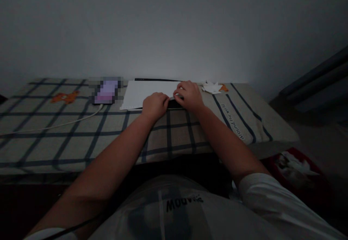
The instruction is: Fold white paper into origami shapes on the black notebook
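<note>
A white sheet of paper (146, 91) lies on a checked cloth (81, 131) near the wall. My left hand (155, 104) rests on the paper's near edge with its fingers curled. My right hand (189, 95) presses on the paper's right part, fingertips pinching at its edge just beside the left hand. A dark flat thing (174, 104) shows under the paper between my hands. Whether either hand grips the paper or only presses it is unclear in the dim light.
A phone (106, 90) with a lit screen lies left of the paper, its white cable (67, 123) trailing left. White paper cut-outs (212, 87) lie to the right. A red bin (299, 167) with paper scraps stands on the floor, lower right.
</note>
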Demonstrator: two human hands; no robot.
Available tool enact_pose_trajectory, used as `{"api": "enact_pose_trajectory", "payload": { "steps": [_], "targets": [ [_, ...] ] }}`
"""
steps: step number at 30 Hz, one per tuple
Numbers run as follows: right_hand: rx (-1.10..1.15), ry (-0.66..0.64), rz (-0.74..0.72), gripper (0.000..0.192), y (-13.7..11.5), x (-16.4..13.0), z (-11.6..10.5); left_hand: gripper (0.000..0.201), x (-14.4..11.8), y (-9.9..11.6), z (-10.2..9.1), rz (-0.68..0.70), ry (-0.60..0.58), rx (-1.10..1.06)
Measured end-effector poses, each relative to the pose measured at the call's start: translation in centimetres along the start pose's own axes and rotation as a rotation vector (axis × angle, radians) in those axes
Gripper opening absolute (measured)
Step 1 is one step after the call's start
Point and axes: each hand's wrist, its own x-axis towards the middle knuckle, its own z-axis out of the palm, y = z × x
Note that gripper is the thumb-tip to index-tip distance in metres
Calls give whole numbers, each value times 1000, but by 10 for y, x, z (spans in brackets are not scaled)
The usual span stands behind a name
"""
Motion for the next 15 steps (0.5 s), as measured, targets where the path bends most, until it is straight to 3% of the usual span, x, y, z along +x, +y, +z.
{"api": "enact_pose_trajectory", "payload": {
  "steps": [6, 15],
  "targets": [
    [-87, -169, -84, 24, -14, 3, -1, 44, -1, 7, -1, 70, -24, 48],
    [-156, -221, -48, 27, -20, 6, -5, 39, 0, 7, 0, 105, -16, 70]
  ]
}}
